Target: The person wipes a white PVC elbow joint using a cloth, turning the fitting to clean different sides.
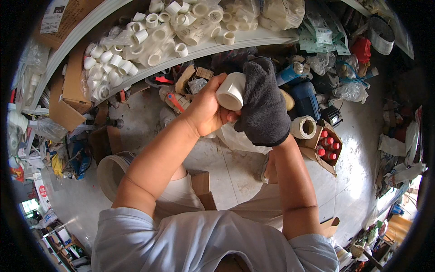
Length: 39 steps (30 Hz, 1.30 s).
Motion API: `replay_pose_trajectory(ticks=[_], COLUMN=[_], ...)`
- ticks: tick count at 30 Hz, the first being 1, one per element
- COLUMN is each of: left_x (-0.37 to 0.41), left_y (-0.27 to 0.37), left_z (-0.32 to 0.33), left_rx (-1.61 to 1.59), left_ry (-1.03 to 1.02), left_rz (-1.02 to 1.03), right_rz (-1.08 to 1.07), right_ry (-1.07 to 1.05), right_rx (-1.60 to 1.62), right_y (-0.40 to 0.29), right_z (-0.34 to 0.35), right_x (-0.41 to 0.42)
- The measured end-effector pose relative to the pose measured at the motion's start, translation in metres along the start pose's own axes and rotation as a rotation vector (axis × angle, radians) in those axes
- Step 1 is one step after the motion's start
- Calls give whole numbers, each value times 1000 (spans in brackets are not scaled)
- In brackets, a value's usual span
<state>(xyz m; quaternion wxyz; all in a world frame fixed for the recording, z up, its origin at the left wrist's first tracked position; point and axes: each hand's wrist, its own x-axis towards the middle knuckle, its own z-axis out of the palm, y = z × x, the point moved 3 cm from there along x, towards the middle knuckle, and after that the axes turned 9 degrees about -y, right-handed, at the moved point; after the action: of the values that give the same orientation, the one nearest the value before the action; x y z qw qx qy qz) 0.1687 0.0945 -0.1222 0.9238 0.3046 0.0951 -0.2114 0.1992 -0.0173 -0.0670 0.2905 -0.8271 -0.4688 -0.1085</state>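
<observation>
My bare left hand [208,110] grips a white plastic pipe fitting [230,92] from its left side. The fitting's round open end faces me and slightly down. My right hand [265,105] wears a dark grey fabric glove and closes against the fitting's right side. The glove hides that side of the fitting and the shape of my right fingers. Both hands are held up in front of a white shelf's edge, above the cluttered floor. Below them lies a clear plastic bag [238,139], partly covered by the hands.
Many white pipe fittings [153,37], loose and bagged, lie on the white shelf [204,48]. On the right are a blue spray can [289,73], a thick pipe piece [303,127] and a carton of red-capped bottles [328,146]. A bucket [110,176] stands at left.
</observation>
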Motion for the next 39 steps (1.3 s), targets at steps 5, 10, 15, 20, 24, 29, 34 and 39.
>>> replay_pose_trajectory(ticks=[5, 10, 15, 20, 24, 29, 34, 39], left_x=[-3, -4, -8, -5, -11, -7, -12, -9], left_y=[3, 9, 8, 5, 5, 3, 6, 7], left_z=[2, 1, 5, 4, 4, -5, 9, 1], left_rx=[-50, -170, -159, 74, 875, 704, 707, 854], left_ry=[-63, -133, -79, 7, -32, -187, -377, -314], left_rz=[-36, -54, -69, 40, 381, 354, 480, 507], right_rz=[52, 245, 248, 302, -36, 97, 87, 32], right_ry=[-87, -90, -90, 104, -72, -195, -125, -112], right_rx=[78, 225, 141, 370, -108, -6, 121, 130], right_y=[4, 20, 7, 16, 13, 20, 36, 23], right_z=[-3, -8, -14, 0, -2, 0, 6, -4], right_x=[3, 7, 10, 2, 1, -3, -11, -10])
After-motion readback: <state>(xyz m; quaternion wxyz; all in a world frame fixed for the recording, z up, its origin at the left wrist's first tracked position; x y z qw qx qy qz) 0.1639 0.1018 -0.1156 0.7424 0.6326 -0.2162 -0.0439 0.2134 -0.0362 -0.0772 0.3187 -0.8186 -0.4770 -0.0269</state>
